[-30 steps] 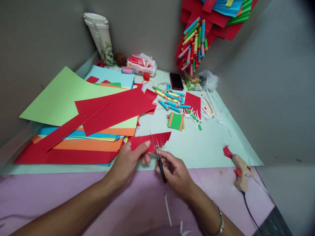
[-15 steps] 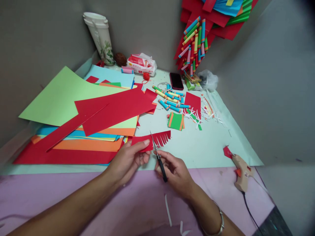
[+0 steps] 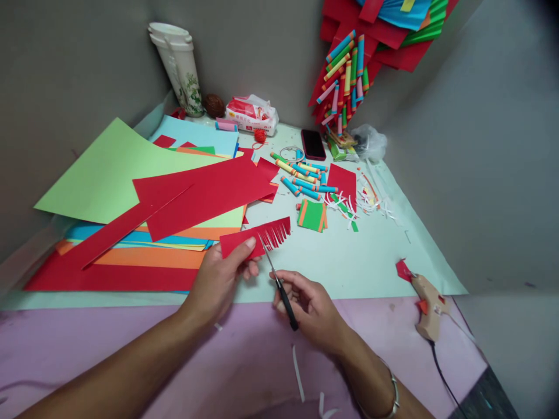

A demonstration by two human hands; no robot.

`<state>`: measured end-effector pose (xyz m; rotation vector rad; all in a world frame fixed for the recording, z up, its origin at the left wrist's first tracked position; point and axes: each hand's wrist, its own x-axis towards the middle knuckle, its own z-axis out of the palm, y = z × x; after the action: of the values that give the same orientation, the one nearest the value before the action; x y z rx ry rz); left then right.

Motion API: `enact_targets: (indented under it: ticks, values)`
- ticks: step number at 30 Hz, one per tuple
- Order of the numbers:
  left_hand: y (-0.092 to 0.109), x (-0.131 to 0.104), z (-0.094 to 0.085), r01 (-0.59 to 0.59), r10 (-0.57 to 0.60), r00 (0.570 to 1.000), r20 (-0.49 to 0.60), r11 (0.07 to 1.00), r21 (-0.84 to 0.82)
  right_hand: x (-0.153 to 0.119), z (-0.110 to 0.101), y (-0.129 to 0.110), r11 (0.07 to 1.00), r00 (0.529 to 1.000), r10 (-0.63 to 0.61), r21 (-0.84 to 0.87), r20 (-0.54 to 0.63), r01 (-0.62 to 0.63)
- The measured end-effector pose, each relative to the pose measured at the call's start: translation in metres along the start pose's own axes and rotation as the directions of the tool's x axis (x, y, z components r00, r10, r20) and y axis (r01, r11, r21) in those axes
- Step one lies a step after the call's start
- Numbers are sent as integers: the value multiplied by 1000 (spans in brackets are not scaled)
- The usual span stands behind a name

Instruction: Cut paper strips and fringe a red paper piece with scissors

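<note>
My left hand (image 3: 222, 276) pinches a strip of red paper (image 3: 238, 240), thumb on top and fingers beneath. The right part of the strip is cut into a narrow fringe along its lower edge. In my right hand (image 3: 312, 308) is a pair of scissors (image 3: 283, 299) with black handles. Its blades point up and left and lie at the strip's lower edge, where the fringe meets the uncut part. Part of the handles is hidden by my fingers.
Stacked coloured paper (image 3: 96, 174) and a large red sheet (image 3: 205, 192) lie at the left. Rolled paper tubes (image 3: 305, 174), a phone (image 3: 313, 144) and green paper pieces (image 3: 311, 215) are behind my hands. A glue gun (image 3: 430, 305) with its cord rests at the right edge.
The red paper strip has moved left and slightly up with my left hand. The scissors have shifted a little, their tips now lower against the fringe. The other things stay where they were.
</note>
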<state>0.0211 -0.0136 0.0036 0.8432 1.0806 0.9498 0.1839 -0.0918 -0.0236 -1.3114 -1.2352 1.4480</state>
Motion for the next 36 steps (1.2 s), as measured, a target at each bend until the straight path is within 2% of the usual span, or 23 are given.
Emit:
enact_targets:
  ticks: [5, 10, 19, 36]
  values:
    - [-2, 3, -5, -64, 69, 996, -54, 994, 89, -1, 0, 0, 1000, 1000, -8, -13, 23, 8]
    - [1, 2, -3, -76, 90, 993, -80, 984, 159, -1, 0, 1, 1000, 1000, -14, -25, 15, 15]
    - [0, 0, -2, -94, 110, 993, -47, 960, 263, -1, 1, 6, 999, 999, -45, -24, -16, 44]
    - [2, -2, -2, -105, 124, 991, -42, 943, 317, -1, 1, 6, 998, 998, -57, -37, -26, 56]
